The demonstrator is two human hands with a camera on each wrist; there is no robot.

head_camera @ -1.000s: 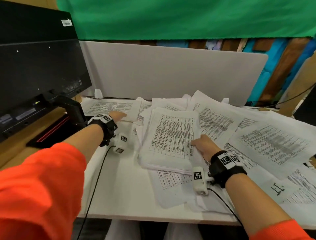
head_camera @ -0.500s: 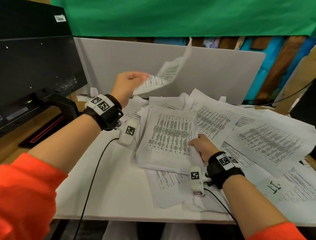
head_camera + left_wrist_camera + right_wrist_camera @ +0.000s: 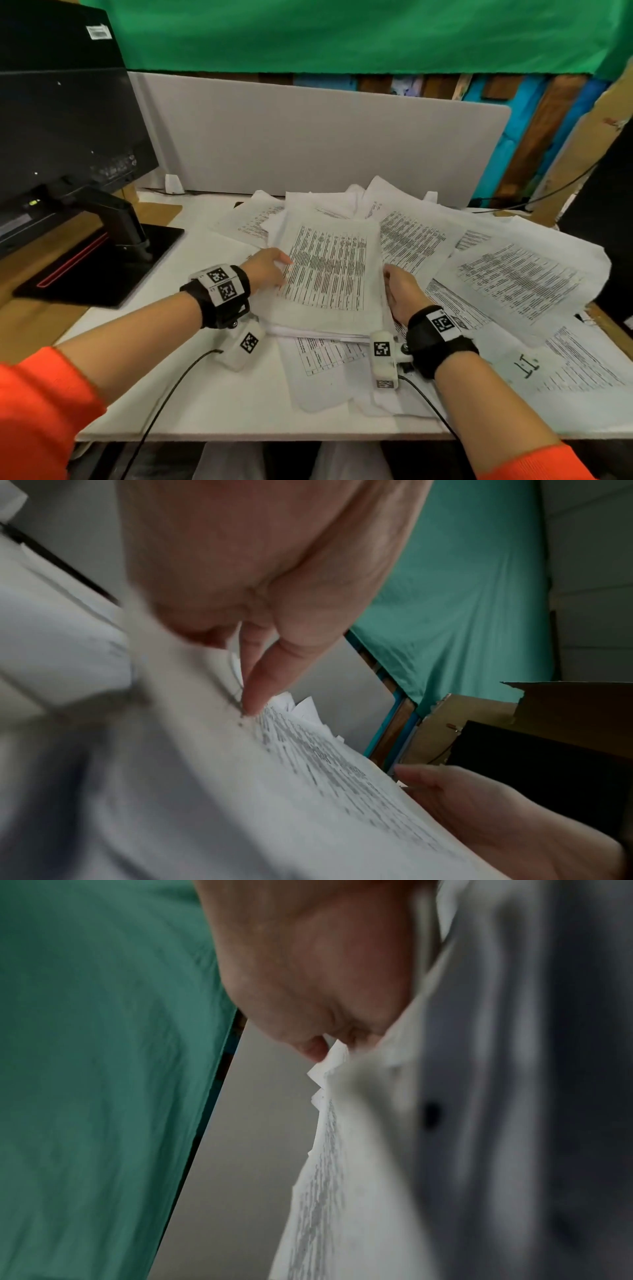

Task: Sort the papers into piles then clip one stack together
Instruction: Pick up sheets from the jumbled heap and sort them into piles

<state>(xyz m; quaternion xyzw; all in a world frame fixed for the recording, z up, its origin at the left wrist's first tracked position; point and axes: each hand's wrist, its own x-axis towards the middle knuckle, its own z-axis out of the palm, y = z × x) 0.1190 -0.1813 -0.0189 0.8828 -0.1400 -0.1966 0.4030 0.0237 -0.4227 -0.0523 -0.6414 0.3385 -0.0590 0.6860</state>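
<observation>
Both hands flank the stack [image 3: 329,274] mid-surface: left hand [image 3: 265,270] rests straight fingertips [image 3: 255,696] on its top sheet, right hand [image 3: 402,291] grips its right edge. Thick, white, slightly fanned, its top page carries dense rows of black print. Loose sheets [image 3: 520,274] sprawl around it.

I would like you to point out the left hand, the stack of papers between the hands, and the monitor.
left hand [image 3: 265,269], head view, back of the hand.
stack of papers [image 3: 329,270], head view, printed top sheet.
monitor [image 3: 65,133], head view, dark back panel.
</observation>
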